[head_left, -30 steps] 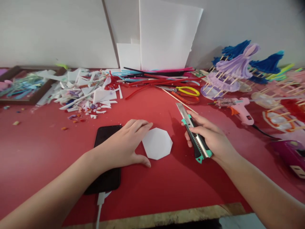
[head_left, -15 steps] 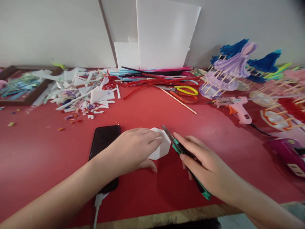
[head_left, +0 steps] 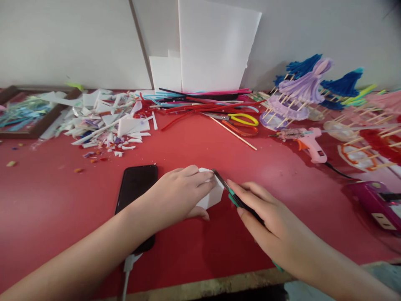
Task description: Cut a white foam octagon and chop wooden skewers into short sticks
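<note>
- Where the worktop (head_left: pixel 46 200) extends to the far left, a brown frame (head_left: pixel 40 128) lies near the wall, with thin blue and clear strips inside its border.
- Right of the frame: a loose pile of white scraps (head_left: pixel 128 126).
- Nearer the person: a black phone (head_left: pixel 134 188), cable (head_left: pixel 125 278) connected at its near end, partly covered by the left forearm.
- Left hand (head_left: pixel 175 194): grip open, thumb spread apart from the fingers. The fingers lie over the white piece (head_left: pixel 213 198), apparently bracing it from above.
- White piece: on the worktop between the hands, straight-edged, its left part hidden.
- Right hand (head_left: pixel 278 223): grip closed on the utility knife (head_left: pixel 239 202). The blade (head_left: pixel 221 179) slants across the right side of the piece, its tip near the left fingertips. Contact cannot be confirmed.
- Step in hand, as judged: blade alignment at the edge, with the piece steadied.
- Requirement for a blade movement, as judged: firm downward hold, controlled angle, left fingertips outside the blade's path.
- Far right: a pink glue gun (head_left: pixel 315 146), then a purple socket box (head_left: pixel 369 200).
</note>
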The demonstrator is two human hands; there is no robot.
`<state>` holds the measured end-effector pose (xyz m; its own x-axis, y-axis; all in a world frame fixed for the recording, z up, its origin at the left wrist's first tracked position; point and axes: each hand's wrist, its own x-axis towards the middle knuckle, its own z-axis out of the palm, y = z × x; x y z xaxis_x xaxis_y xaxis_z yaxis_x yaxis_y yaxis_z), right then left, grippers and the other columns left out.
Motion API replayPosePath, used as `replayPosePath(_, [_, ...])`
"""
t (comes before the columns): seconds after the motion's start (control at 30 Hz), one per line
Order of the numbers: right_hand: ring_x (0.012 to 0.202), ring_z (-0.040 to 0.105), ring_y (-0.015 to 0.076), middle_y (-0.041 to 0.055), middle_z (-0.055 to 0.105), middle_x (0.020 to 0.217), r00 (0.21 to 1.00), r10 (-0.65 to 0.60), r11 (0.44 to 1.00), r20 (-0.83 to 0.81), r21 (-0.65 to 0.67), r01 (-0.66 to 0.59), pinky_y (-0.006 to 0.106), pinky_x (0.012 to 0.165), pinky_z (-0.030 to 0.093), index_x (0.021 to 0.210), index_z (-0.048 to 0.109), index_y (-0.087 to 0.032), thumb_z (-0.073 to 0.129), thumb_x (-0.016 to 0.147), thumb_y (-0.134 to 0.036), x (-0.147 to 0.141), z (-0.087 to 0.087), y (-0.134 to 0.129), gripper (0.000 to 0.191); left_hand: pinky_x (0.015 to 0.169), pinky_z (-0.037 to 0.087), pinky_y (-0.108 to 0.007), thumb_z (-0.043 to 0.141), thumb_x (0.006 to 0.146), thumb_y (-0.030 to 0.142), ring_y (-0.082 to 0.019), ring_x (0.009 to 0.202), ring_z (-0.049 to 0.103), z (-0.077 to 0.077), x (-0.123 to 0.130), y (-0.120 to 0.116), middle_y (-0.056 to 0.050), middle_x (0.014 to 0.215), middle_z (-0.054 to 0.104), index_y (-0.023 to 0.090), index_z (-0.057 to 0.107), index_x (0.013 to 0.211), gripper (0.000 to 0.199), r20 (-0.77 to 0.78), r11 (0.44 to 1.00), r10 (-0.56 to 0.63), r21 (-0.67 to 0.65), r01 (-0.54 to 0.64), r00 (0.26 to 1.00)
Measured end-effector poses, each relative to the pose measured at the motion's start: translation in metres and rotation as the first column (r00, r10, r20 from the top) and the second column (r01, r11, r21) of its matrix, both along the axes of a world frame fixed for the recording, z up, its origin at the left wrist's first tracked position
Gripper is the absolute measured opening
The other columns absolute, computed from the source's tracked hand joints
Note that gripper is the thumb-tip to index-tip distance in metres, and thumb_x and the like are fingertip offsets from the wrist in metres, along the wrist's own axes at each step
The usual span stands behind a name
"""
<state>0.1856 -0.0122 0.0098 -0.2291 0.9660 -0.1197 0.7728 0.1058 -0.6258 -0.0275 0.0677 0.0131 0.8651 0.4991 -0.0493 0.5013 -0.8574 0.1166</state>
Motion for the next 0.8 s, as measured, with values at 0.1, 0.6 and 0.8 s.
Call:
replayPosePath(0.1, [0.104,0.063,0.021,0.0129,0.057,0.121,1.0,-0.007,1.0,0.013,-0.003,0.007,0.036,0.086,0.056,0.142,0.044,-0.02,0.038,0.092,-0.021,-0.0003,-0.001,-0.0005,0.05,0.092,0.048,-0.038,0.074,0.072,0.052,-0.027,0.11,0.057,-0.0004,0.0013,0.0005,-0.008,0.135,0.056,0.017,0.055,0.126,0.067,-0.005,1.0,0.003,-0.014,-0.003,1.0])
replayPosePath(0.6, [0.108,0.062,0.0212,0.0118,0.054,0.128,0.998,0.038,0.999,0.046,-0.038,-0.036,0.036,0.089,0.055,0.143,0.041,-0.022,0.036,0.093,-0.02,0.0008,0.0047,0.0032,0.051,0.101,0.047,-0.039,0.074,0.076,0.042,-0.027,0.126,0.052,-0.0064,-0.0006,-0.0006,-0.012,0.138,0.054,0.015,0.053,0.127,0.061,0.076,0.995,0.036,-0.1,-0.028,0.996])
replayPosePath(0.8, [0.092,0.067,0.0206,0.0141,0.053,0.128,0.996,0.041,0.999,0.083,-0.031,-0.039,0.039,0.083,0.057,0.141,0.044,-0.02,0.035,0.092,-0.018,-0.0027,0.0038,0.0013,0.05,0.101,0.048,-0.04,0.074,0.077,0.041,-0.028,0.126,0.052,-0.0066,-0.0001,-0.0001,-0.012,0.136,0.055,0.016,0.054,0.125,0.058,0.098,0.992,0.038,-0.122,-0.026,0.994])
